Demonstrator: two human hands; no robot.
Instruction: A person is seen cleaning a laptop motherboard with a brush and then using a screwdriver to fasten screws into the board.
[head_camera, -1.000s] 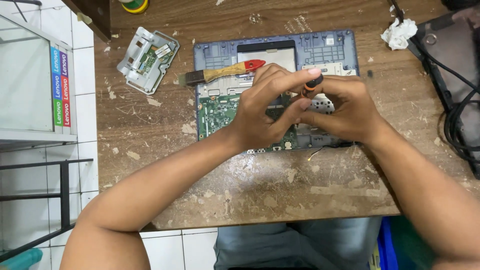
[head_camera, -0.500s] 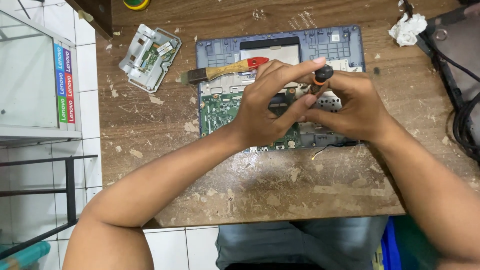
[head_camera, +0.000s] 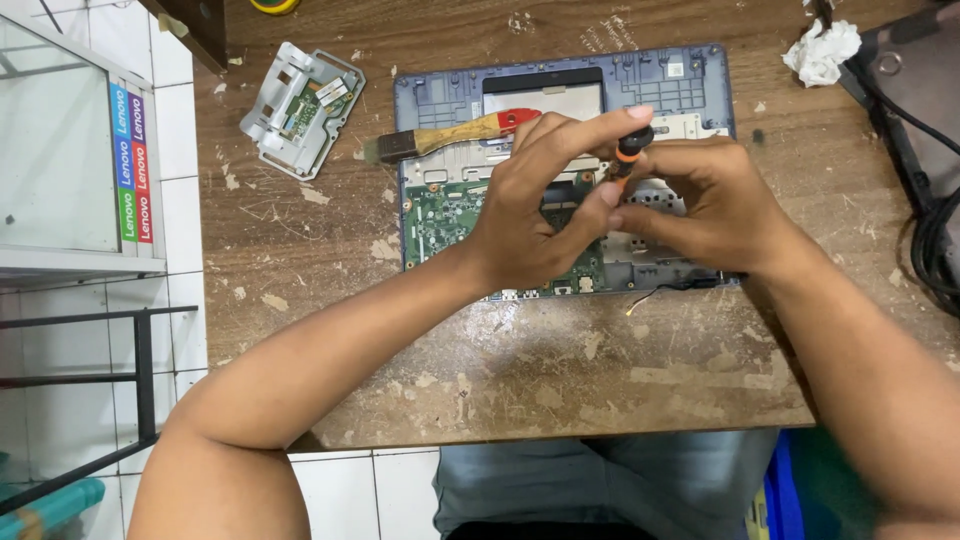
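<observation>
Driving a screw in the opened blue-grey plastic laptop base (head_camera: 560, 70) is the step in hand, judged from the one head view: both hands meet over its middle, above the green circuit board (head_camera: 447, 215) that fills the base's left half. The small screwdriver with a black cap and orange collar (head_camera: 631, 148) stands nearly upright near the centre of the base; its tip is hidden behind the fingers, so the screw itself cannot be seen. The left hand (head_camera: 540, 205) is curled, its forefinger stretched over to the cap and the thumb towards the shaft; the right hand (head_camera: 700, 205) is closed around the lower part of the tool. To do this well, keep the shaft square to the base, press down through the cap with one finger and turn with the other hand, so the tip does not slip onto the board. A wooden-handled brush with a red end (head_camera: 455, 135) lies across the base's upper left edge, well clear of the tool. Left of the base on the worn wooden worktop (head_camera: 600, 380) rests a silver metal bracket with a small board (head_camera: 300, 108); a crumpled white tissue (head_camera: 822, 52) lies to its upper right.
</observation>
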